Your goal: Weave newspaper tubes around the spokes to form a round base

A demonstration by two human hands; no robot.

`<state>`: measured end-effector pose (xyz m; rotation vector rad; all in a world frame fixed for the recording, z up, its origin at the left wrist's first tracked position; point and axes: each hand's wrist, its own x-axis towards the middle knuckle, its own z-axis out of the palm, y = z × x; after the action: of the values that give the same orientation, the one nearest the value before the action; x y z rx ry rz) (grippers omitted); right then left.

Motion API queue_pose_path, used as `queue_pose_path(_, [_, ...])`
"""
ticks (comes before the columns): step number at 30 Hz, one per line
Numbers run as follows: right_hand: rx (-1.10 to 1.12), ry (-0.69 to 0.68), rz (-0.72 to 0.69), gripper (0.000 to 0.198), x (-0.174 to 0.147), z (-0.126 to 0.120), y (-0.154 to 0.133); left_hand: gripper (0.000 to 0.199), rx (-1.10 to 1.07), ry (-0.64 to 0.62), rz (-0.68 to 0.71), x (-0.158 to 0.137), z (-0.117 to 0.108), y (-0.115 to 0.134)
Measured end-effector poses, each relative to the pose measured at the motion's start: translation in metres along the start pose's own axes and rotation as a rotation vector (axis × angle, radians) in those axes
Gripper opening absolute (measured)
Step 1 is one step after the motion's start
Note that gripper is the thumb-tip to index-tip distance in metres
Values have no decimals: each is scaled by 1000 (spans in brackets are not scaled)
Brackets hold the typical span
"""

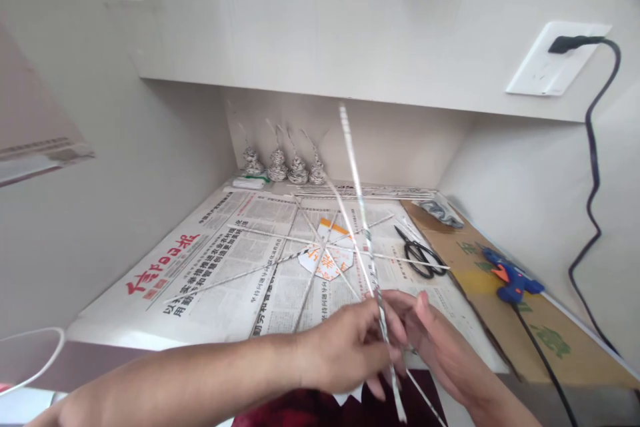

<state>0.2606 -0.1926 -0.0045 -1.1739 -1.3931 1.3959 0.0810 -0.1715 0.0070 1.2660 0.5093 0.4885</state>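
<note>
My left hand [347, 347] is closed around two rolled-newspaper sticks. The nearer stick [356, 173] slants up toward the shelf front, and the thinner stick [343, 210] crosses just left of it. Beside them is my right hand [440, 347], palm toward the left hand, thumb raised and apart. Its fingertips reach the sticks by the left hand's fingers, which partly hide the contact. Beyond the hands, a white paper piece with orange print [327, 263] lies on spread newspaper [225, 273]. Several paper sticks cross over that piece and radiate outward like spokes.
Black-handled scissors [423, 259] lie right of the spokes. A blue glue gun [515, 280] rests on cardboard [545, 327], near a crumpled silvery packet [440, 213]. Several gourd-shaped woven paper pieces [299, 170] stand at the back, beside a bundle of paper sticks [370, 193]. A low shelf front [350, 33] overhangs.
</note>
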Motion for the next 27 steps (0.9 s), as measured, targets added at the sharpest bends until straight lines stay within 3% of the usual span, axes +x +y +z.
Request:
queue_pose_path(2, [102, -156, 62, 54, 4, 7, -6, 13, 67, -95, -66, -9, 4, -5])
queue_pose_path(4, [160, -202, 90, 47, 9, 14, -9, 15, 150, -138, -117, -15, 2, -8])
queue_pose_path(9, [265, -102, 110, 22, 22, 20, -7, 34, 247, -148, -165, -31, -25, 3])
queue_pose_path(13, [397, -75, 156, 14, 33, 22, -2, 46, 221, -130, -205, -49, -50, 16])
queue_pose_path(16, [442, -98, 151, 13, 43, 22, -2, 44, 159, -86, -148, -60, -75, 30])
queue_pose_path(19, [434, -101, 158, 14, 55, 21, -4, 40, 372, 52, -38, -64, -114, 45])
queue_pose_path(21, [423, -71, 162, 15, 64, 20, -5, 40, 642, 282, 21, -60, -147, 50])
queue_pose_path(24, [417, -42, 175, 19, 80, 19, -5, 37, 1071, 606, 1, -48, -190, 44])
queue_pose_path(25, [412, -43, 184, 20, 86, 19, -5, 39, 1200, 633, 4, -43, -200, 39])
queue_pose_path(27, [397, -36, 183, 21, 99, 17, -4, 50, 1381, 562, 29, -34, -210, 30])
